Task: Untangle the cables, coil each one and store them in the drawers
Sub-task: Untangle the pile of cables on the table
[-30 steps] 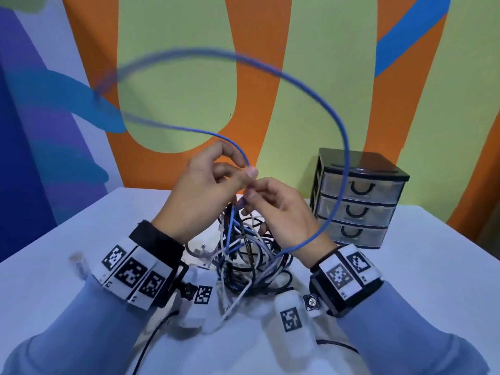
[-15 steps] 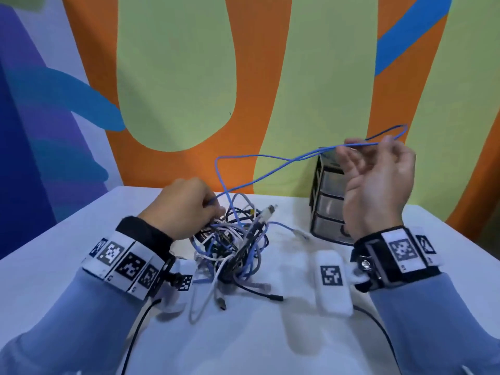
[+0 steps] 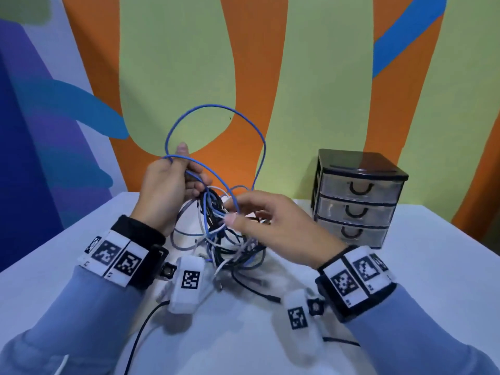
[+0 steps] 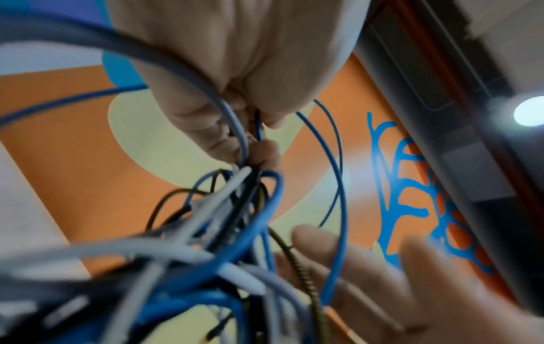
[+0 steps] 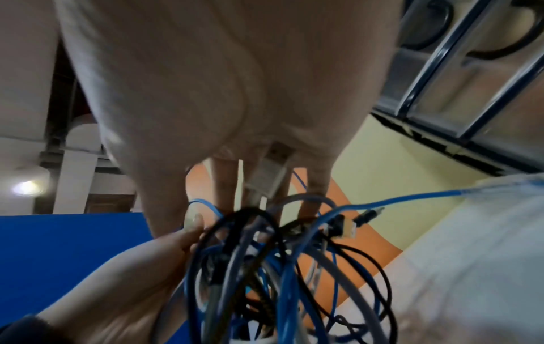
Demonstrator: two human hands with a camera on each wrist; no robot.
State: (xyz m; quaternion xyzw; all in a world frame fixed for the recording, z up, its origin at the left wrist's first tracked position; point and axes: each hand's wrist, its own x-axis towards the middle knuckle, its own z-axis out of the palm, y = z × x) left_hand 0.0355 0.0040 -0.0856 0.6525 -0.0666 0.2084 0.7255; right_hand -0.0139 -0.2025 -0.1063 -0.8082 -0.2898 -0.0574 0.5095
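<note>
A thin blue cable [image 3: 216,105] arcs in a loop above the table. My left hand [image 3: 189,171] is raised and grips the loop's crossing together with strands of the cable tangle [image 3: 224,239], which hangs partly lifted beneath it. In the left wrist view the left fingers [image 4: 223,139] curl round blue and grey strands. My right hand [image 3: 232,212] sits at the tangle's right side, thumb and forefinger pinching the blue cable just above the knot. A white USB plug [image 5: 269,167] lies against the right palm. The black three-drawer unit [image 3: 357,204] stands at right, drawers closed.
The white table [image 3: 433,266] carries the tangle's lower end, with a black plug lead [image 3: 254,289] trailing toward me. The painted wall is close behind. The drawer unit is a short way right of my right hand.
My right hand came down from high on the right back to the tangle. My left hand rose off the table, lifting the tangle, and the blue cable now stands as a loop.
</note>
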